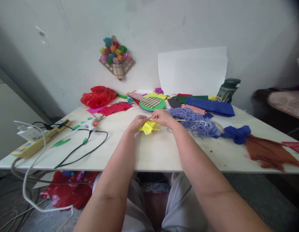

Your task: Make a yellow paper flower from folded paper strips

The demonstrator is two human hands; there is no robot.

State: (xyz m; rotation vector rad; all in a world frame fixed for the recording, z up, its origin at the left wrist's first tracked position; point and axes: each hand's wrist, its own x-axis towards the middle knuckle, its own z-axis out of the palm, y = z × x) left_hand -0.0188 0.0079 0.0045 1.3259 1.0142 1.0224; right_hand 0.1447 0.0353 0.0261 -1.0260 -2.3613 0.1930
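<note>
A crumpled yellow paper flower (pixel 148 127) lies at the middle of the white table (pixel 149 154). My left hand (pixel 137 122) pinches its left side with closed fingers. My right hand (pixel 163 117) is closed over its upper right part, where a thin wooden stick (pixel 180 120) pokes out to the right. Both hands meet just above the paper.
A heap of purple rubber bands (pixel 195 120) lies right of my hands. Blue paper (pixel 237 133) and brown paper (pixel 270 153) lie further right. A glue gun (pixel 92 123) with black cable and a power strip (pixel 40 137) sit left. A red bag (pixel 98 96), coloured sheets and a green bottle (pixel 228 90) line the back.
</note>
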